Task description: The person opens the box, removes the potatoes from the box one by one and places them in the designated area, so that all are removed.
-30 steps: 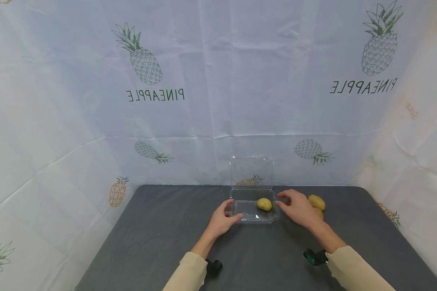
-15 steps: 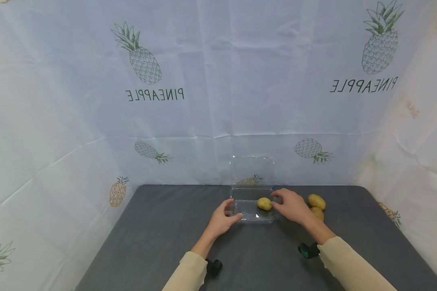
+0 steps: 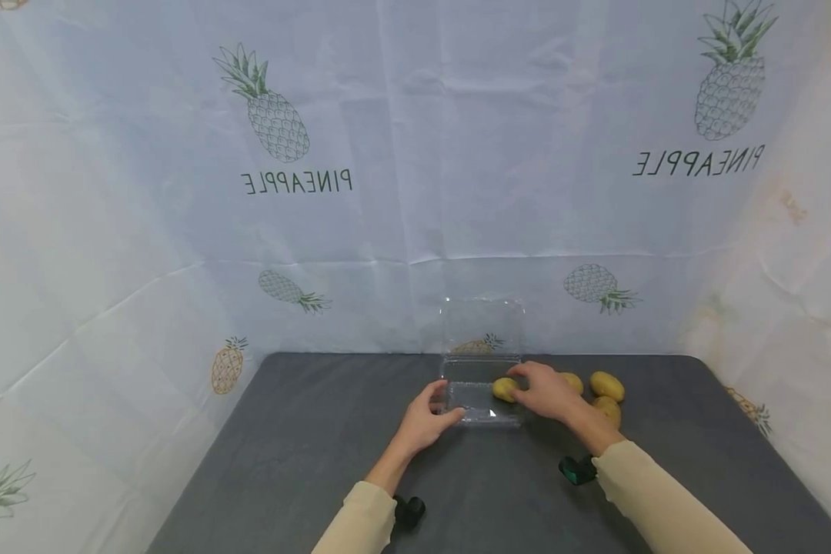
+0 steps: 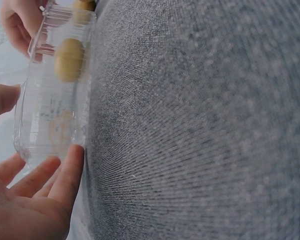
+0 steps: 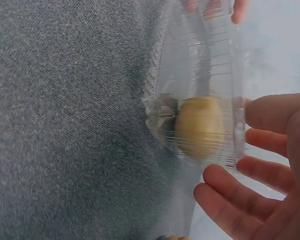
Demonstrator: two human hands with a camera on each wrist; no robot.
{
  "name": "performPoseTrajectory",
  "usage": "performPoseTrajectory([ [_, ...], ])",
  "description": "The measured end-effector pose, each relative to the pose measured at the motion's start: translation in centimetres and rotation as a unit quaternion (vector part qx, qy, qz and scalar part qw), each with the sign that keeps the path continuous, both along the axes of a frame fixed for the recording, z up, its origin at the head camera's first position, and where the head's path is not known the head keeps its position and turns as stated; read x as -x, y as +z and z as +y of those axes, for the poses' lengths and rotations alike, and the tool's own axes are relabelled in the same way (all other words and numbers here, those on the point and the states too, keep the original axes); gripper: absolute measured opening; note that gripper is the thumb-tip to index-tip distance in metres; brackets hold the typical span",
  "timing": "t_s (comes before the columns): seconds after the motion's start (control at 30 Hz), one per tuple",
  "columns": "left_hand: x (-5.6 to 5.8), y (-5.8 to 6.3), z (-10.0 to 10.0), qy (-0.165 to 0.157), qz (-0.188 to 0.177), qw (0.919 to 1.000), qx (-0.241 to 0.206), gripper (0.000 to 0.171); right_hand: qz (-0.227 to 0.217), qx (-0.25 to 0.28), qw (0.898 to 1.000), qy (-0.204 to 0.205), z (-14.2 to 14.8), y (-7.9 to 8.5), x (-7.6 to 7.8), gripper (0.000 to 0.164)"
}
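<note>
A clear plastic clamshell box point(image 3: 471, 392) sits on the dark table with its lid point(image 3: 483, 323) raised at the back. One yellow potato point(image 3: 504, 389) lies inside, toward the right end. My left hand point(image 3: 421, 419) is at the box's left end; in the left wrist view, its fairly straight fingers point(image 4: 72, 170) rest against the end wall and the thumb reaches the rim. At the right end is my right hand point(image 3: 543, 391), with relaxed fingers. In the right wrist view, its thumb point(image 5: 270, 112) is right at the rim and the lower fingers spread beside the end wall.
Right of the box, three more potatoes lie close together: one partly behind my right hand point(image 3: 572, 382), one at the back point(image 3: 607, 386) and one near the wrist point(image 3: 607, 412). A pineapple-print cloth point(image 3: 360, 308) rises behind the table point(image 3: 318, 431).
My right hand has moved left over the right end of the box, overlapping the potato inside it in the head view. A potato behind this hand has come into sight. My left hand stays put.
</note>
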State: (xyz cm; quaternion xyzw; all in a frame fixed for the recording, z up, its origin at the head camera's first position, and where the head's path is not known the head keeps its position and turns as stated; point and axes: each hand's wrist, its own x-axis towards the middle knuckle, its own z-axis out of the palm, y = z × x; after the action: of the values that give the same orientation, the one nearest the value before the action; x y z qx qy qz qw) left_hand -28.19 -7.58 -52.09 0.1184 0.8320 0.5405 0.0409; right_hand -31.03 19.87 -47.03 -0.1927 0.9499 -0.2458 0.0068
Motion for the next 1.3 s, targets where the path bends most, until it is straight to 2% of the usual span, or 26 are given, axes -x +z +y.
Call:
performPoseTrajectory([
  [0.17,0.1,-0.1,0.1,0.002,-0.002,1.0,0.001,0.07,-0.011,-0.002,1.0,-0.007,-0.4,-0.4,0.2,0.037],
  [0.63,-0.1,0.1,0.4,0.015,-0.006,0.9999,0.0,0.069,0.0,0.007,1.0,-0.014,-0.7,-1.7,0.8,0.036],
  [0.93,0.0,0.2,0.3,0.017,-0.006,0.9998,0.002,0.068,-0.015,0.005,1.0,-0.011,-0.9,-2.4,1.6,0.042],
  [1.3,-0.1,0.2,0.3,0.017,-0.002,0.9998,0.011,0.068,0.006,0.009,1.0,0.003,-0.6,-2.3,1.4,0.037],
])
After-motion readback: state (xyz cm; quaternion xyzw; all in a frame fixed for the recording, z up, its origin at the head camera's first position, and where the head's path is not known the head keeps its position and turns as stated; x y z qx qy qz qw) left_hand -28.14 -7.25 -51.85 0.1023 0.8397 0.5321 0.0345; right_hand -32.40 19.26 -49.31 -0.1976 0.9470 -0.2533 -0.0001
